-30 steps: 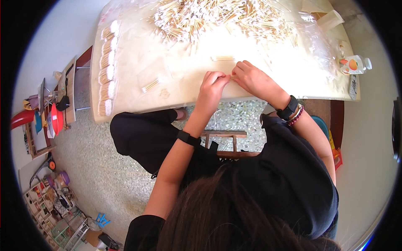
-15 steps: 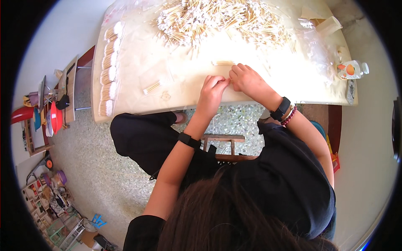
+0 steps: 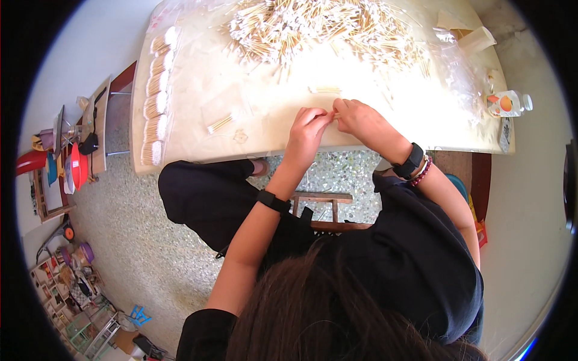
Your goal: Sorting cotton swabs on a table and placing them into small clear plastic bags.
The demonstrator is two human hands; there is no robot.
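Close to the near edge of the table, my left hand (image 3: 304, 131) and my right hand (image 3: 363, 122) meet with fingertips pinched. Between them a few thin cotton swabs (image 3: 337, 116) show, mostly hidden by the fingers. Just beyond my hands lies a small row of cotton swabs (image 3: 325, 89). To the left, a little bundle of cotton swabs (image 3: 221, 123) rests on clear plastic film. A big loose heap of white-tipped cotton swabs (image 3: 319, 33) covers the far middle of the table.
Along the left edge of the table (image 3: 265, 141) runs a column of packed cotton swab bundles (image 3: 155, 105). Clear plastic bags (image 3: 460, 75) and a bottle (image 3: 507, 104) with an orange picture stand at the right. Wooden bars (image 3: 325, 197) show below the table.
My right hand has shifted slightly right and down, and its wrist has turned a little. My left hand stays nearly in place. More of the swabs' row beyond my fingers shows.
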